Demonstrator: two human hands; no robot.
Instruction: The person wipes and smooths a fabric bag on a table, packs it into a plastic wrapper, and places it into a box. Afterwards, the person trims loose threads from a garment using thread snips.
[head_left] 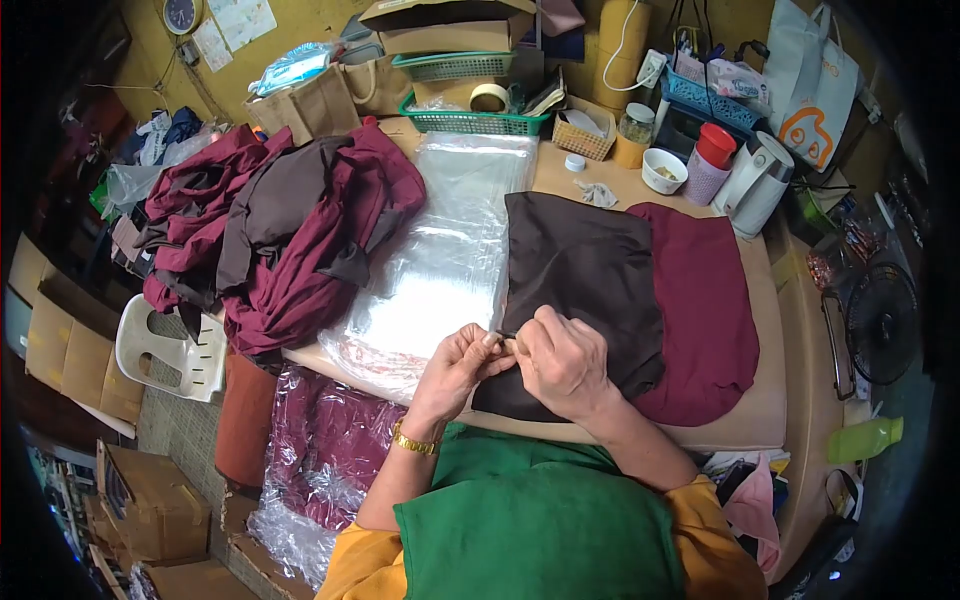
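My left hand [462, 362] and my right hand [562, 362] meet at the left edge of a dark brown cloth [585, 265], fingertips almost touching. Both are closed in a pinch. A small dark bit shows between the fingertips; whether it is the cloth's edge or a separate piece, I cannot tell. The brown cloth lies flat on the table, joined to or overlapping a folded maroon cloth [705, 310] on its right. To the left of my hands lies a stack of clear plastic bags [450, 230].
A heap of maroon and brown garments [290, 220] covers the table's left side. Along the back stand a green basket [475, 122], a jar [634, 130], a white bowl [664, 172], cups and a kettle [757, 185]. Plastic-wrapped maroon cloth [325, 460] sits below the front edge.
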